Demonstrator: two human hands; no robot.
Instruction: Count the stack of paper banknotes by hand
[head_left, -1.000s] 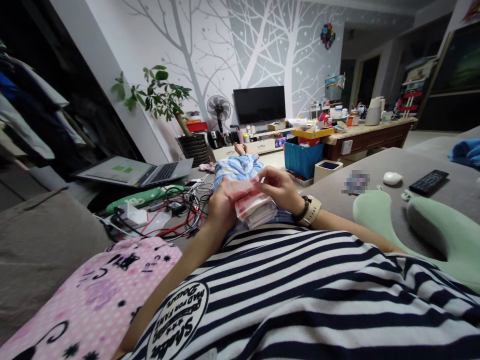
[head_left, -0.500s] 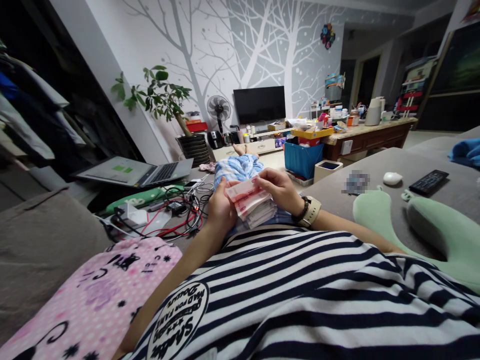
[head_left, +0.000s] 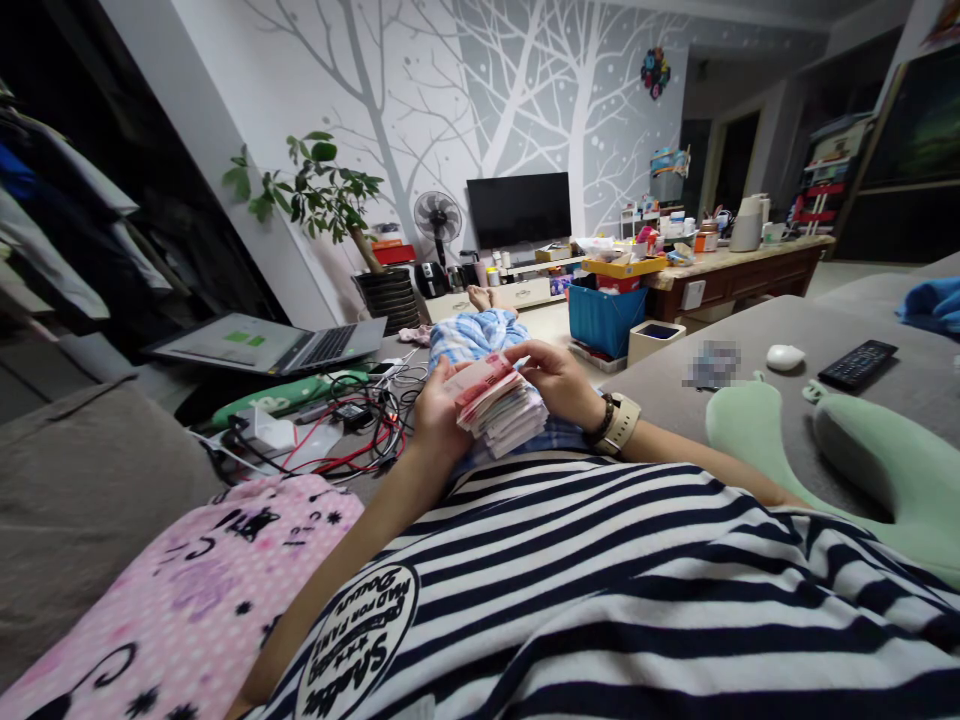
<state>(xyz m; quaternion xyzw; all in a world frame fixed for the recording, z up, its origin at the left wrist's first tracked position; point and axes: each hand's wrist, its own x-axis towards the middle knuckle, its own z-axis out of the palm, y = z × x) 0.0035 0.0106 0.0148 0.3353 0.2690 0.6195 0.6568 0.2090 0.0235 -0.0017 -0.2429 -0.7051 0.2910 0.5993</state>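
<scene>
A thick bundle of red and white banknotes [head_left: 501,408] lies between my hands, above my lap. My left hand [head_left: 441,408] is closed around the bundle's left side, its thumb near the top note. At the far right edge, my right hand [head_left: 564,385] has its fingers bent against the notes; a beige watch and a dark bead bracelet circle that wrist. The ends of the notes fan out towards me in layers. Some of the right fingertips are hidden behind the paper. Blue-and-white checked cloth [head_left: 480,335] covers my legs underneath.
On the left are an open laptop [head_left: 277,345], tangled cables [head_left: 367,425] and a pink dotted cloth [head_left: 187,590]. A green neck pillow [head_left: 862,450], a remote [head_left: 857,364] and a white mouse [head_left: 785,357] lie on the sofa at right. Beyond stands a blue bin [head_left: 606,318].
The top note, held stretched between both hands before, now lies back against the bundle. My right hand has shifted slightly left, and more layered note ends show. My feet moved a little.
</scene>
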